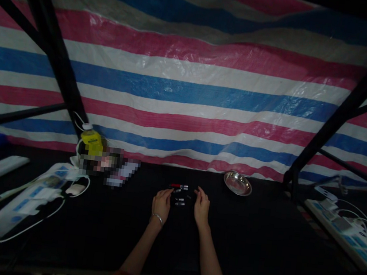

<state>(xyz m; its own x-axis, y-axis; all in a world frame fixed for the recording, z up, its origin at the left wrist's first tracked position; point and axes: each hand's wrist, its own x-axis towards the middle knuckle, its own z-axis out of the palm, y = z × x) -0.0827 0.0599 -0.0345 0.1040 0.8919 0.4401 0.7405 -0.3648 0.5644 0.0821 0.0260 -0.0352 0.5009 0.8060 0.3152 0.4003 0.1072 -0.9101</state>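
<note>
Both hands rest on a black table [258, 240] on either side of a small cluster of parts. My left hand [161, 204], with a silver bracelet at the wrist, lies with fingers bent beside small silver pieces [179, 201]; whether its fingertips pinch one is unclear. My right hand [201, 205] is to their right, fingers loosely curled and apart, holding nothing visible. A red-and-silver tube-shaped piece [179, 186] lies just beyond the hands.
A round metal dish [237, 183] sits at the back right. A yellow bottle [92, 142] and a blurred item stand at the back left. White power strips with cables lie left [28, 201] and right [343, 226]. Black frame bars cross a striped tarp behind.
</note>
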